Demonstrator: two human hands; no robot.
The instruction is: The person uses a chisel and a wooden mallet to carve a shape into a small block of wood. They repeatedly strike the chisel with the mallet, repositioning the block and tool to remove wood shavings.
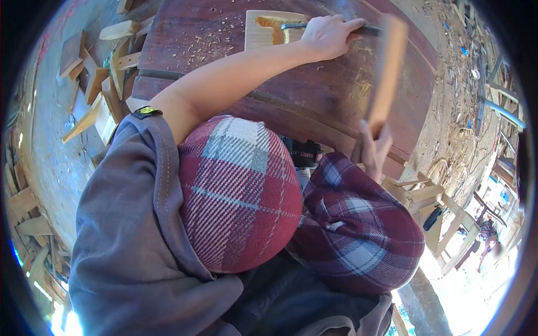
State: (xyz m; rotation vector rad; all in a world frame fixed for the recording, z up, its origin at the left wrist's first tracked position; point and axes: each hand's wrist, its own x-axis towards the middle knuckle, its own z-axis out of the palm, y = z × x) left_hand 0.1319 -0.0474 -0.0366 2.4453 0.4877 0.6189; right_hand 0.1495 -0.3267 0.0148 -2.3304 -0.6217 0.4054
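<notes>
My left hand (pixel 332 38) reaches across the dark reddish wood tabletop (pixel 330 89), its fingers closed around a chisel (pixel 292 26). The chisel lies almost level, its metal end over a carved recess in a pale wood block (pixel 258 40), its handle pointing right. My right hand (pixel 374 147) grips the lower end of a long wooden mallet (pixel 388 78). Blurred by motion, the mallet stands raised to the right, its top close to the chisel's handle end in this view.
Wood shavings (pixel 207 42) lie scattered over the tabletop. Several wood offcuts (pixel 101 84) are piled on the floor at the left. Rounded plaid cloth (pixel 241 190) covers the middle of the view. A wooden frame (pixel 431 196) stands at the right; farther off is another person (pixel 488 238).
</notes>
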